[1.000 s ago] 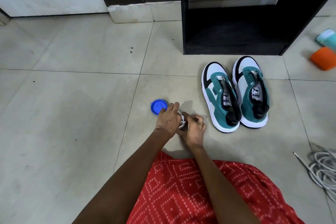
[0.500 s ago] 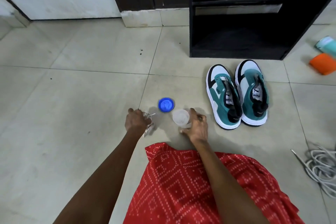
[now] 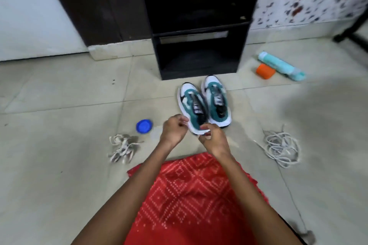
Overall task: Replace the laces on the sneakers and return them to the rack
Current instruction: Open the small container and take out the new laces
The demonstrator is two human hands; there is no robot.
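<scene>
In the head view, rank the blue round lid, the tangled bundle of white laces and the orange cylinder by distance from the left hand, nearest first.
From the left hand:
1. Blue round lid, just left of it.
2. Tangled bundle of white laces, further left, nearer the person.
3. Orange cylinder, far across to the right.

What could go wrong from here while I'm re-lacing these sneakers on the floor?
1. The laces lie in a tangled heap on your left, so they may knot when pulled.
2. Your left hand and right hand are at the heel of the nearer sneaker, which sits tight against the other sneaker. Dragging one could shift both.
3. The loose white cord on your right might snag a foot.
</scene>
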